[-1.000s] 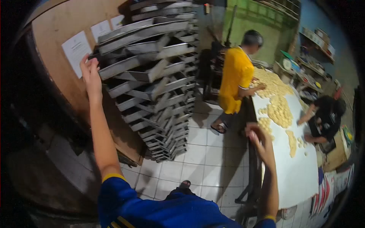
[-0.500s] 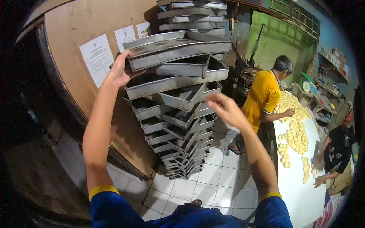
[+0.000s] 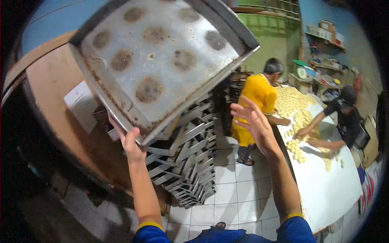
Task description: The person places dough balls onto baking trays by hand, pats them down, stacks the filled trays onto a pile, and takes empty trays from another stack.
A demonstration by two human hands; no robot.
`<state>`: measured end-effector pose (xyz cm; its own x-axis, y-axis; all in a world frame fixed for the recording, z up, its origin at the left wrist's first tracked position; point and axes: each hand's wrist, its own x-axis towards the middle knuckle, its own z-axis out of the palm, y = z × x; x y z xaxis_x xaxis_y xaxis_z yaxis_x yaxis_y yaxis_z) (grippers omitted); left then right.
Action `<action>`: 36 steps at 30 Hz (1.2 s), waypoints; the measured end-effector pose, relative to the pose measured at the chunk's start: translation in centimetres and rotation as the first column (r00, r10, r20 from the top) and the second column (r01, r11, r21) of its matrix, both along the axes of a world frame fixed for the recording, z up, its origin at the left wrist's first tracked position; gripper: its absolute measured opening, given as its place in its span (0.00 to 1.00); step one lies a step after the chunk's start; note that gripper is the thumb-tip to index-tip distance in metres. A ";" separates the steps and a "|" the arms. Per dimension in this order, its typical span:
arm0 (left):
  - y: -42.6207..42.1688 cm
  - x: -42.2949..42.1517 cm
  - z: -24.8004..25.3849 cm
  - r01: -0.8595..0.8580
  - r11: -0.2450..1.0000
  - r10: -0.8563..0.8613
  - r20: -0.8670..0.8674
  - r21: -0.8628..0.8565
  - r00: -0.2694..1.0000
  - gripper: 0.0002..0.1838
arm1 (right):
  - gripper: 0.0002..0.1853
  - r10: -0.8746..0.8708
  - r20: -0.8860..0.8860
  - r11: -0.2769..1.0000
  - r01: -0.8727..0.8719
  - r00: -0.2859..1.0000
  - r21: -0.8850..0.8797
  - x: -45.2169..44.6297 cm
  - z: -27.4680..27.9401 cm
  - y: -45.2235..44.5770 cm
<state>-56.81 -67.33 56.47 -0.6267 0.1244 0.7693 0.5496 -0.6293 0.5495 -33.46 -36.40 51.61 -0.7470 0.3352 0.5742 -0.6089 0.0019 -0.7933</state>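
A square metal baking tray (image 3: 142, 52) with raised sides and dark round stains is tilted up before me, its inside facing me. My left hand (image 3: 133, 143) grips its near lower corner, thumb on the outer rim and the other fingers hidden beneath. To the right of the tray, my right hand (image 3: 259, 125) is raised with its fingers stretched out and touches nothing. Under the lifted tray rises a tall stack of baking trays (image 3: 188, 156), each laid at an angle across the one below.
A white table (image 3: 324, 198) on the right carries many dough pieces (image 3: 298, 117). A person in a yellow shirt (image 3: 253, 105) stands at its left side; a person in black (image 3: 344, 117) works across it. A wooden panel (image 3: 52, 77) stands left of the stack.
The top tray has come up off the stack and tilted toward me in my left hand. My right hand has risen slightly and opened out. The view has shifted.
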 end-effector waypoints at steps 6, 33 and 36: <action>9.4 15.1 -8.3 0.019 0.991 -0.021 -0.014 -0.133 1.000 0.72 | 0.50 -0.286 -0.087 0.880 0.226 0.954 -0.417 16.5 -3.3 3.0; 62.0 56.9 -53.7 0.502 -0.697 -0.541 0.835 -0.512 0.100 0.56 | 0.17 -0.671 0.695 -0.604 0.351 0.260 -0.715 58.6 -51.4 1.7; 66.2 57.1 -59.3 0.370 -0.571 -0.736 0.657 -0.733 0.166 0.55 | 0.19 -0.607 0.762 -0.668 0.375 0.224 -0.642 58.1 -52.4 5.5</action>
<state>0.32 -1.16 -2.86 0.6453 0.6706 -0.3658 0.3602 0.1552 0.9199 24.62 -30.90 -0.83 0.4749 0.4762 -0.7401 -0.8493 0.0274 -0.5273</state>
